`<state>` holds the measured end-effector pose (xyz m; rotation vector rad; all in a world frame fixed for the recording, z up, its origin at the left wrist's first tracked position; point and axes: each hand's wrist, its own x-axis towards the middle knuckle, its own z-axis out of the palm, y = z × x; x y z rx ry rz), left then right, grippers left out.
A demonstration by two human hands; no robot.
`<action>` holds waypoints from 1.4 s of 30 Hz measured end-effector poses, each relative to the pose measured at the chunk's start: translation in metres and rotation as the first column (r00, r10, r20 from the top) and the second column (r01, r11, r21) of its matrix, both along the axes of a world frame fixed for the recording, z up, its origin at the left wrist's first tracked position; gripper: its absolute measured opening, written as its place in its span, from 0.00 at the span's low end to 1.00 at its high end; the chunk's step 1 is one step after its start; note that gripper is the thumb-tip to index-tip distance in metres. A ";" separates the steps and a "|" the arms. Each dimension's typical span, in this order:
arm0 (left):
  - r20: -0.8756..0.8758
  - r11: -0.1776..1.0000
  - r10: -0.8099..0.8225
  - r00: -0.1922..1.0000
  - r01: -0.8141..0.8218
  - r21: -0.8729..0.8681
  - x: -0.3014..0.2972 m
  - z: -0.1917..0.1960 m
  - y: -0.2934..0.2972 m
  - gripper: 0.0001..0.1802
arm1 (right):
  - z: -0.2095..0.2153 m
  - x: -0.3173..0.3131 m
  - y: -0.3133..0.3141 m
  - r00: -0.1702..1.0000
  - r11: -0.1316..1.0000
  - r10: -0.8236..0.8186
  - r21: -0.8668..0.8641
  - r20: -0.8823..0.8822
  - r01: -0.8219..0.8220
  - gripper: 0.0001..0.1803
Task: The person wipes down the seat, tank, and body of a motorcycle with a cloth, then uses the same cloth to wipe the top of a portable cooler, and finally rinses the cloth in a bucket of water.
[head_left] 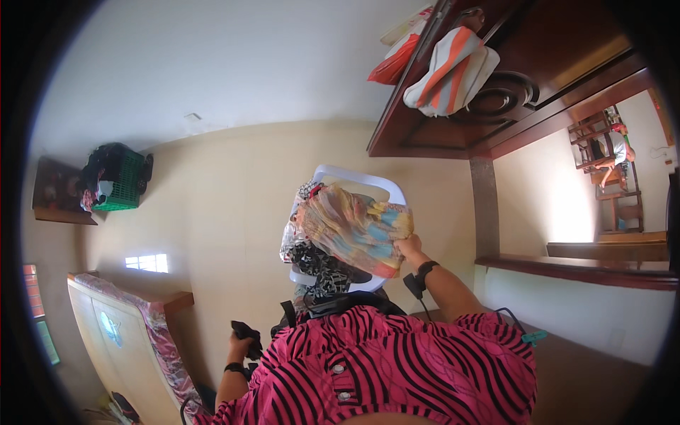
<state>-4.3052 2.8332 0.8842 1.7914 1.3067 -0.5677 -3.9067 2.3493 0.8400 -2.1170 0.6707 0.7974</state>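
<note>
My right hand (409, 248) is closed on the edge of a thin, crinkled garment (347, 223) in pastel yellow, blue and pink. The garment is spread over a white plastic chair (365, 177) in front of me. Beneath it and on its left side, black-and-white patterned clothes (315, 265) lie bunched on the seat. Away to the lower left, my left hand (239, 348) is closed around a small black thing (246, 333) whose kind I cannot make out. Black bands with small devices sit on both wrists.
A dark wooden door (538, 64) with a striped cloth (453, 74) hanging on it stands ahead right. At far left is a green crate (120, 180) holding dark items. A wooden board with a plastic-wrapped edge (127, 340) leans nearer left. Another person (616, 152) is beyond the doorway.
</note>
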 end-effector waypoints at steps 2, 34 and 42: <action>-0.074 0.996 -0.087 0.993 0.086 -0.014 0.031 0.021 -0.031 0.35 | -0.023 0.027 -0.008 0.993 0.994 0.071 -0.088 0.095 -0.063 0.17; 0.069 0.900 -0.434 0.898 0.436 -0.018 0.320 0.027 -0.036 0.30 | -0.067 0.222 -0.088 0.970 0.927 0.226 -0.328 0.095 -0.184 0.19; 0.085 0.987 -0.088 0.992 0.098 -0.126 0.313 0.024 -0.105 0.27 | 0.033 0.211 -0.145 0.932 0.926 0.361 0.122 -0.010 -0.357 0.50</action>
